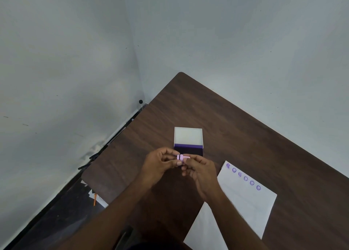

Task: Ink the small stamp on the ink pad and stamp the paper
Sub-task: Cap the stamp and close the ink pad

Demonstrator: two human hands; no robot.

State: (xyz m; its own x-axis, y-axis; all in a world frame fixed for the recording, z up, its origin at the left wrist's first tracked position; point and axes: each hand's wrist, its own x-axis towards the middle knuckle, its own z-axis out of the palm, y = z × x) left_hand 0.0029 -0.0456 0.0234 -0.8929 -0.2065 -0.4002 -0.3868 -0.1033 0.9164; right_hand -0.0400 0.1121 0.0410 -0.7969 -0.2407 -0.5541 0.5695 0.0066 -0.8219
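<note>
Both hands hold the small pink stamp (181, 157) up in the air, just in front of the open ink pad (188, 150) near the middle of the table (236, 121). The left hand (160, 166) pinches one end with its fingertips. The right hand (200, 171) pinches the other end. The stamp looks tiny, light and hard, so a soft pinch on its handle is enough. The paper (251, 204) lies by the table's near edge, with a row of purple marks (243, 176) along its far edge.
</note>
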